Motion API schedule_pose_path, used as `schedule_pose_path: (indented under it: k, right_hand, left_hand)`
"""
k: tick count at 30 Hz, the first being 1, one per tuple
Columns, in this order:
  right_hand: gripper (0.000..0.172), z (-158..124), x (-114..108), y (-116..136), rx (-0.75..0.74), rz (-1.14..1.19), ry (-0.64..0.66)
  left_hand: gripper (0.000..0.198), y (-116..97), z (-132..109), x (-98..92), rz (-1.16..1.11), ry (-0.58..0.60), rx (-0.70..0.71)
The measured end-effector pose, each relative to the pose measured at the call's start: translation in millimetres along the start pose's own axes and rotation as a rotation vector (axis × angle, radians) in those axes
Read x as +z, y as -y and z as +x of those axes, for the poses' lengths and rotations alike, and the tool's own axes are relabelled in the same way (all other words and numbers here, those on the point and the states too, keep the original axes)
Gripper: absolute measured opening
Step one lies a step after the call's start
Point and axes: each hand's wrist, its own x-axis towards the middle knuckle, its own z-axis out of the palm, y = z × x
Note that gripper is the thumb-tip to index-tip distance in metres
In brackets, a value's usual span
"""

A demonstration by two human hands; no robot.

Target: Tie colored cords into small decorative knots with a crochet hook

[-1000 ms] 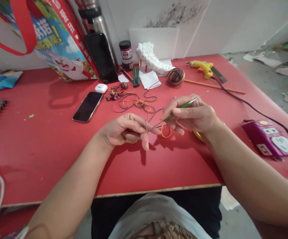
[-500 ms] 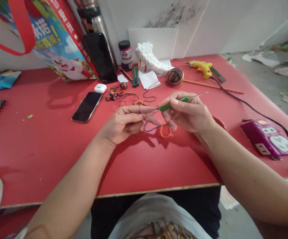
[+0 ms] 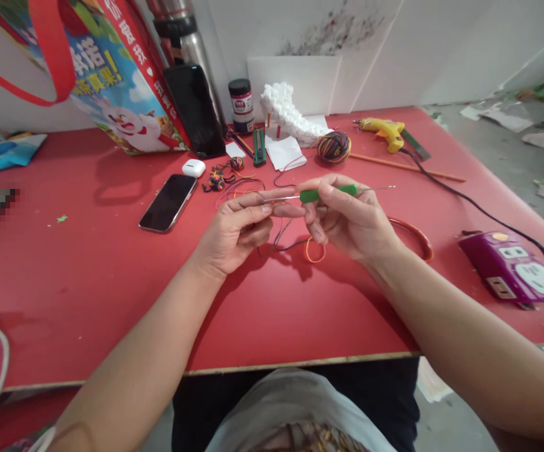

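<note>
My right hand (image 3: 347, 213) is closed round the green handle of a crochet hook (image 3: 329, 193), whose thin metal shaft sticks out at both ends. Its left end reaches the fingers of my left hand (image 3: 248, 223). There the thumb and fingers pinch multicoloured yarn (image 3: 278, 237); any stitches between them are too small to make out. Loose strands trail over the red table below, with an orange loop (image 3: 315, 250) under my hands. Behind lies the ball of multicoloured yarn (image 3: 334, 147). A small piece of knotted yarn (image 3: 216, 179) rests to the left.
On the red table (image 3: 112, 301) are a phone (image 3: 168, 202), a white earbud case (image 3: 193, 167), a yellow glue gun (image 3: 384, 132), a purple power socket (image 3: 511, 263) and an orange-red ring (image 3: 415, 235). A gift bag (image 3: 130, 94) and a jar (image 3: 241, 107) stand at the back.
The crochet hook has tilted to lie nearly level, and my right hand has turned slightly with it. The whole view has shifted a little, and more of the orange-red ring shows.
</note>
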Motion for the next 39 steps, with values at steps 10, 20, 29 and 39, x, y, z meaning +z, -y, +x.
schedule_pose_path:
  k: [10,20,29,39]
  right_hand:
    - [0.026,0.0,2.8,1.3,-0.015,-0.024,-0.027]
    - [0.032,0.3,4.6,-3.3,-0.023,0.001,-0.036]
    - [0.026,0.8,-1.4,2.3,0.029,-0.012,0.001]
    - [0.029,-0.3,1.6,3.6,0.02,0.0,0.02]
  left_hand:
    - [0.028,1.5,1.1,-1.3,0.026,-0.021,0.003]
    - [0.028,-1.7,-0.9,1.7,-0.002,-0.056,-0.014]
    - [0.027,-2.2,-3.1,-0.1,0.036,0.015,0.002]
    - [0.024,1.0,-4.7,3.9,0.068,0.004,0.071]
